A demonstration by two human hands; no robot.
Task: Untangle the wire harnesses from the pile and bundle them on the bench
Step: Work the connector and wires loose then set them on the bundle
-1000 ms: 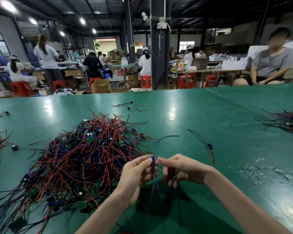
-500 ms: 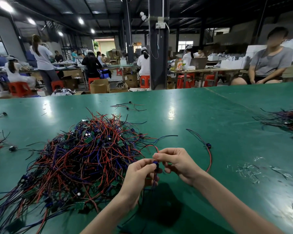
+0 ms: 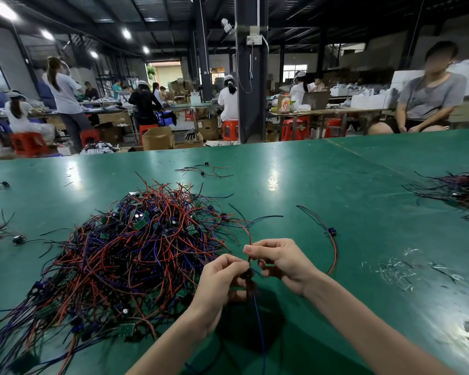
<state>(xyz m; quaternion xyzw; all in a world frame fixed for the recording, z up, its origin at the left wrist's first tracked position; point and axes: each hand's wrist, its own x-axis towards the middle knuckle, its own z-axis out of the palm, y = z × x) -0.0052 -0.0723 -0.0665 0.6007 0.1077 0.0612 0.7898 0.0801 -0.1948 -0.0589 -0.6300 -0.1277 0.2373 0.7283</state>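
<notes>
The left hand (image 3: 217,285) pinches the small dark plug of one thin red-and-blue wire harness (image 3: 257,312). The right hand (image 3: 280,262) pinches its red lead just above, beside the tangled heap of red and blue wires (image 3: 136,253) on the glossy green desk (image 3: 336,185). The harness looks light, limp and likely to snag, so it is probably best held at the plug and drawn out gently.

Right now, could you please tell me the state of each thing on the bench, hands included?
Wire pile: tangled heap, left of the hands.
Held harness: between both hands, blue lead trailing down.
Left hand: pinches the held harness.
Right hand: pinches the held harness.
Loose harness: lying alone on the bench, right of the hands.
Far-right pile: tangled, apart from the hands.
</notes>
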